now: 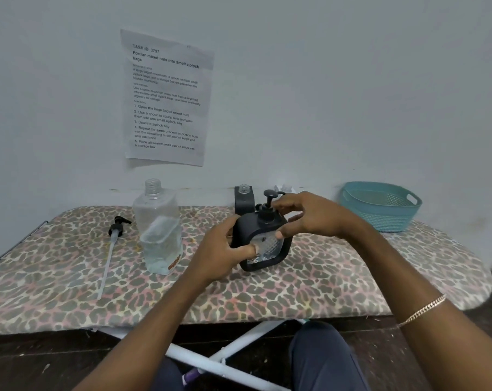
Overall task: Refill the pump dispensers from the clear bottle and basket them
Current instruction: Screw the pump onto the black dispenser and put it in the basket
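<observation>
There is one camera. It sits on the person's head and looks forward and down.

It is near the board (pixel 295 292), about an arm's reach away. Both arms come in from 6 o'clock. The left hand (pixel 225 249) and the right hand (pixel 309 218) hold the dispenser (pixel 249 230) right in the middle of the view.

The board runs from 9 o'clock to 3 o'clock. The wall (pixel 323 94) fills 12 o'clock, with a paper (pixel 165 97) at 11 o'clock. The basket (pixel 380 190) is at 2 o'clock. The person's leg (pixel 323 359) and the floor (pixel 41 356) show at the bottom.

The lens is wide, so the board's edges look bent.
</observation>
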Available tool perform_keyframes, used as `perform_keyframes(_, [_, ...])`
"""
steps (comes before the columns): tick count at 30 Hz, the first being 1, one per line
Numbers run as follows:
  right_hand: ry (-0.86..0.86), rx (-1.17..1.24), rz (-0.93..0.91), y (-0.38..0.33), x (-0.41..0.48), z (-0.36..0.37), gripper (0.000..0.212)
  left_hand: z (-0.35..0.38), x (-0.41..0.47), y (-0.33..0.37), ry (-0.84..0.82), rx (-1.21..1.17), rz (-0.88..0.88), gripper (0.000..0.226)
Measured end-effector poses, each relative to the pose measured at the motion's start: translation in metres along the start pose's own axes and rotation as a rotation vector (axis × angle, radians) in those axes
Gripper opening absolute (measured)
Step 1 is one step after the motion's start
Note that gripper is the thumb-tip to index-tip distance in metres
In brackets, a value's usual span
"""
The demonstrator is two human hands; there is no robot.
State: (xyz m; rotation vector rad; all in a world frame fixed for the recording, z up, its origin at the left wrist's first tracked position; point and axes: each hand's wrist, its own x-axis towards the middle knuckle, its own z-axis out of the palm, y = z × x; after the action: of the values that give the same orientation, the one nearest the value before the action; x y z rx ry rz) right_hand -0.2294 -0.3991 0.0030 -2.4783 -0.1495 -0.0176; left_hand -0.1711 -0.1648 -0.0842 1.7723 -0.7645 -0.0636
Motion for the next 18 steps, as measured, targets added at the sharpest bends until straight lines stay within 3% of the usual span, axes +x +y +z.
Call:
perform_keyframes(2, [-0.004, -0.027, 0.002, 0.002, -0.005, -0.013, 0.069, 0.002, 0.012, 0.005, -0.052, -0.014, 0.005, 0.052])
perform_keyframes(10, [0.052, -0.042, -0.039, 0.015, -0.022, -0.071, 0.018, 0.027, 0.071, 0.035, -0.205, -0.138, 0.041, 0.052])
perform_keyframes(18, [0.225, -0.080, 0.061, 0.051, -0.032, -0.131, 0.030, 0.069, 0.154, 0.066, -0.290, -0.078, 0.098, 0.046])
